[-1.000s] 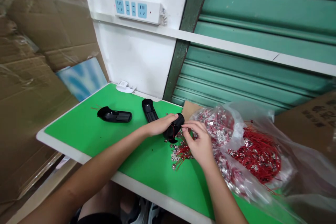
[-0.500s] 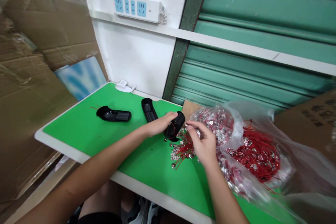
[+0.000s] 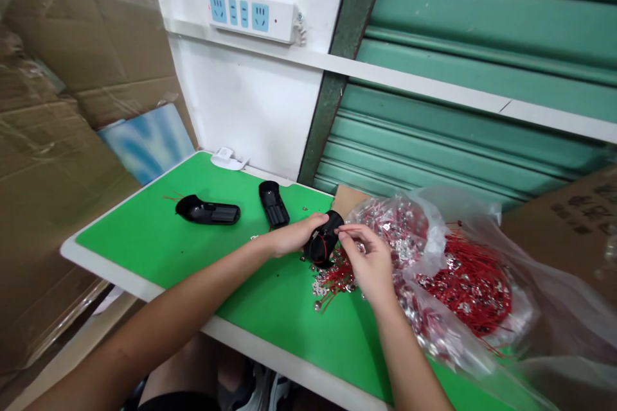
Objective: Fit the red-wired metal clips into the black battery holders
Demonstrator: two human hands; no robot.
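Note:
My left hand (image 3: 296, 236) is closed round a black plastic housing (image 3: 331, 226), which is tilted with its rounded end towards me. A loop of red wire (image 3: 319, 249) shows in that end. At the housing's right side, my right hand (image 3: 370, 264) is closed in a pinch, its fingertips against the plastic. What they hold is too small to make out. Just below both hands lies a pile of small silvery metal contacts with red wires (image 3: 332, 280). Two more black housings lie to the left: one near the back (image 3: 274, 204), the other farther left (image 3: 212, 212).
Clear plastic bags (image 3: 436, 241) full of red-wired metal pieces (image 3: 475, 289) cover the right of the green tabletop (image 3: 144, 231). A white piece (image 3: 226, 158) lies at the back edge. Cardboard (image 3: 72, 141) stands on the left, a green shutter (image 3: 463, 141) behind.
My right fingertips have moved slightly left and down, onto the black housing's side. The housing has shifted slightly right and down in my left hand, away from the housing behind it.

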